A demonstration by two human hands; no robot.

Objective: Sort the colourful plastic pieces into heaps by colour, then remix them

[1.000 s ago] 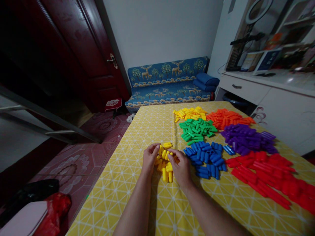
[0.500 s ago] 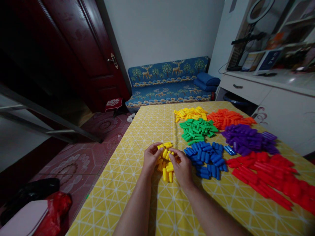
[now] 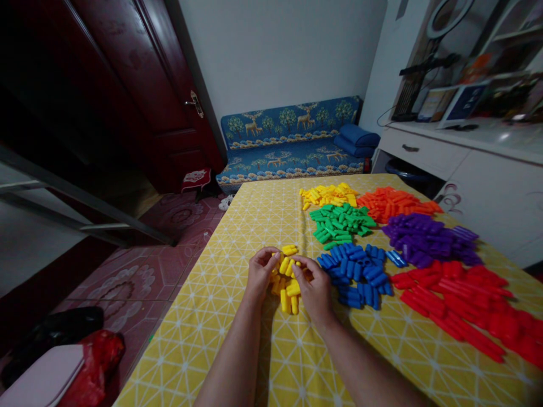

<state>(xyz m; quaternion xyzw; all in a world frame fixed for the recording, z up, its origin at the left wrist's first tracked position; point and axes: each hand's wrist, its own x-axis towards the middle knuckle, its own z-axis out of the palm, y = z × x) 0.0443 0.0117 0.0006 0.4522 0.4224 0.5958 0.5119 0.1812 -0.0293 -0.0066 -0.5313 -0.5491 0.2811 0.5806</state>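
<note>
Small yellow plastic blocks lie in a loose cluster on the patterned tablecloth, between my two hands. My left hand is on the left of the cluster, thumb and fingers pinched on a yellow block. Opposite it, my right hand pinches another yellow block at the cluster's right side. The fingers partly cover both blocks, and I cannot tell whether they are joined to others. Just right of my right hand is a pile of blue blocks.
Beyond the blue pile are green blocks, a second yellow pile, orange blocks, purple blocks and red blocks. A blue patterned sofa stands past the table. At the right is a white cabinet.
My left fingers have shifted very slightly over the yellow blocks. Otherwise both hands and the piles stay in nearly the same places.
</note>
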